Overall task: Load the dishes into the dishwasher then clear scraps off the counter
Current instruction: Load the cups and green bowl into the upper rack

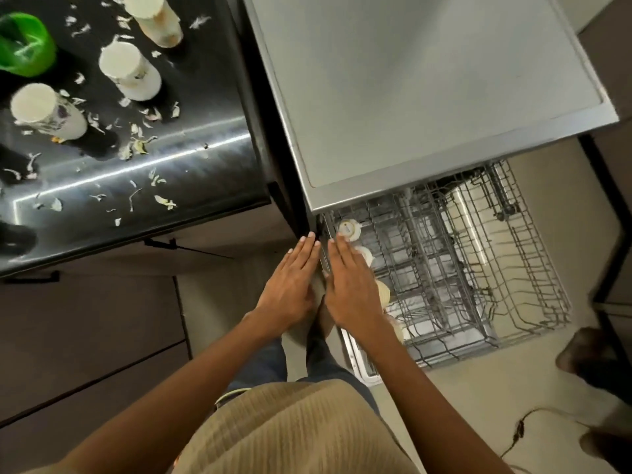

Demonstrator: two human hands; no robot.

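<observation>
The dishwasher's grey wire rack is pulled out under the steel top, with pale cups along its left side. My left hand lies flat with straight fingers just left of the rack's edge. My right hand is flat too, fingers straight, over the rack's left edge and the cups there. Neither hand holds anything. On the dark counter stand three upturned cream cups and a green cup, amid several pale scraps.
Dark cabinet fronts run below the counter at left. A black cable lies on the pale floor at lower right. Another person's foot is at the right edge.
</observation>
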